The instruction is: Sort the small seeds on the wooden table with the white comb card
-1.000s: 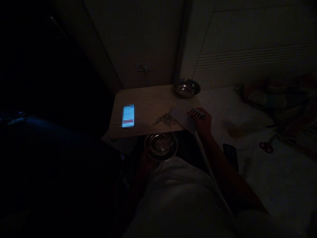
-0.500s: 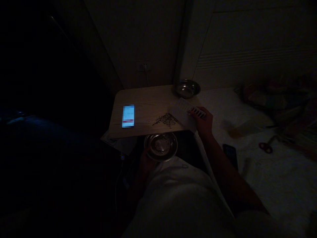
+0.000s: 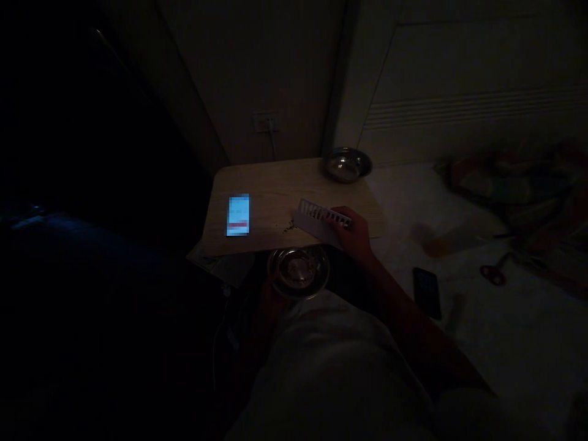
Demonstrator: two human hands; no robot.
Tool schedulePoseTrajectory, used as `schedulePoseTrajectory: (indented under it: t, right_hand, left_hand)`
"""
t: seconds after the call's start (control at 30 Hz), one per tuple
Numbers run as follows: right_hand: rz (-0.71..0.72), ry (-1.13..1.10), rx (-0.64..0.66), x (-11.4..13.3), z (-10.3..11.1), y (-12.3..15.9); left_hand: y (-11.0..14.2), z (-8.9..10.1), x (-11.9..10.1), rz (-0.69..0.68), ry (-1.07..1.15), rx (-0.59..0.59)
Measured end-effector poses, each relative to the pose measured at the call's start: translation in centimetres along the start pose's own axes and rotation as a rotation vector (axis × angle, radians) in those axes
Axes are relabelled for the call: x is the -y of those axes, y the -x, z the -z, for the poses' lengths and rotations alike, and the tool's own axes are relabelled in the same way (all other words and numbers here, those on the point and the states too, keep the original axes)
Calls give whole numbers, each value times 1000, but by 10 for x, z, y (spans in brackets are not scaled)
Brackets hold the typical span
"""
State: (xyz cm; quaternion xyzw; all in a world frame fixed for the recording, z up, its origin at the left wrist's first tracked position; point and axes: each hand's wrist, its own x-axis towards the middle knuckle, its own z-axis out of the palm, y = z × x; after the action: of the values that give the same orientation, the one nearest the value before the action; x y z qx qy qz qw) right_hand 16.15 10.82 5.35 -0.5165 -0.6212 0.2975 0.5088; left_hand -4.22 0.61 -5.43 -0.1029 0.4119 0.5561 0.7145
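Over the front right part of the wooden table, the right hand is closed on a pale slotted tool, its fingers covering the near end. Small dark bits show on the table at the tool's far end; whether more lie under it cannot be seen. Just below the table's front edge is a lower metal bowl, its contents too dim to name. The left hand is at this bowl's left side, well apart from the right; darkness hides its fingers, so its grip cannot be told. An upper metal bowl sits at the table's back right corner, and a lit screen, its display blurred, lies at the table's left. Right of the table are a dark slab and a red-handled object, partly lost in shadow.
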Motion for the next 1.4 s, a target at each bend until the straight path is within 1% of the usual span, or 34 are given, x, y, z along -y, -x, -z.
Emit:
schedulePoseTrajectory:
  t: [0.1,0.37,0.43,0.57,0.73,0.87,1.0,1.1,1.27,1.4]
  right_hand:
    - [18,8,33,1,-2,0]
    - [15,22,25,-1,-3,-2]
    - [9,11,38,0,-3,-2]
    - [-2,-26,39,2,-3,-1]
    - [-1,-18,49,3,-3,0]
    - [-7,-27,59,3,-2,0]
    - [1,-16,80,2,-1,0]
    - [-9,-22,108,2,-1,1]
    - [-43,-51,58,-2,1,3]
    - [-47,-52,78,-3,4,4]
  left_hand:
    - [1,-1,0,24,7,30]
    - [1,-2,0,1,34,72]
    - [0,-1,0,-3,25,62]
    - [0,-1,0,-16,6,-2]
    - [0,-1,0,16,12,25]
    - [3,-3,1,-31,18,-5]
    - [5,-5,0,-15,11,36]
    - [5,-4,0,-15,3,38]
    - [5,-4,1,-9,9,60]
    - [6,-6,0,22,9,75]
